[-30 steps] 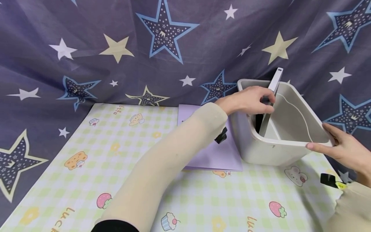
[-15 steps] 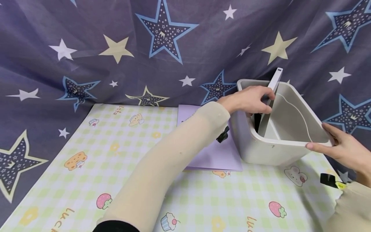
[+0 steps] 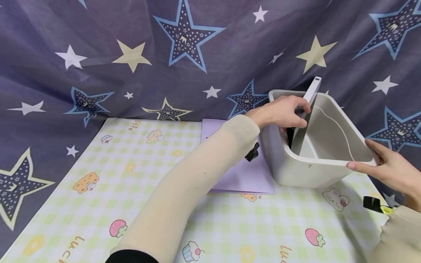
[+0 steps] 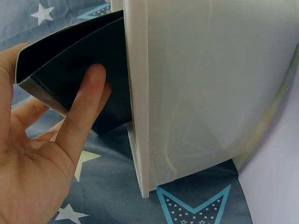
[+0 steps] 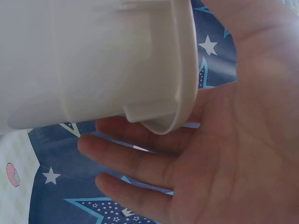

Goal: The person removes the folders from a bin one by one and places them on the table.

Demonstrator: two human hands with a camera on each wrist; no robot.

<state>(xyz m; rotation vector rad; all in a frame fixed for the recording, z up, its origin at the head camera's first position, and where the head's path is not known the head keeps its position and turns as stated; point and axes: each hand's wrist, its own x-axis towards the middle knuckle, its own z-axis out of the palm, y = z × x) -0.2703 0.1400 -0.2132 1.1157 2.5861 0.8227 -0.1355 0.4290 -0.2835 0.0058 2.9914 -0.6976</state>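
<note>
My left hand (image 3: 286,111) reaches over the left rim of a pale grey plastic bin (image 3: 315,173) in the head view. It pinches a flat black case with a long pale grey edge (image 3: 312,90), which stands slanted in the bin, its upper end above the rim. In the left wrist view the fingers lie on a side of the black case (image 4: 88,60), which has a gap along one end; its lower part is hidden behind the bin wall. My right hand (image 3: 391,168) rests at the bin's front right corner, thumb along the front rim. The right wrist view shows its fingers (image 5: 131,161) extended beside the rim.
A purple folder or sheet (image 3: 243,179) lies left of the bin, partly under my left forearm. The table has a green-and-white checked cover (image 3: 148,204) with cartoon prints. A dark curtain with stars (image 3: 108,22) hangs behind, close to the bin.
My left hand has shifted slightly left, and the lower part of the case's grey edge has moved a little left with it. The right hand and bin stay put.
</note>
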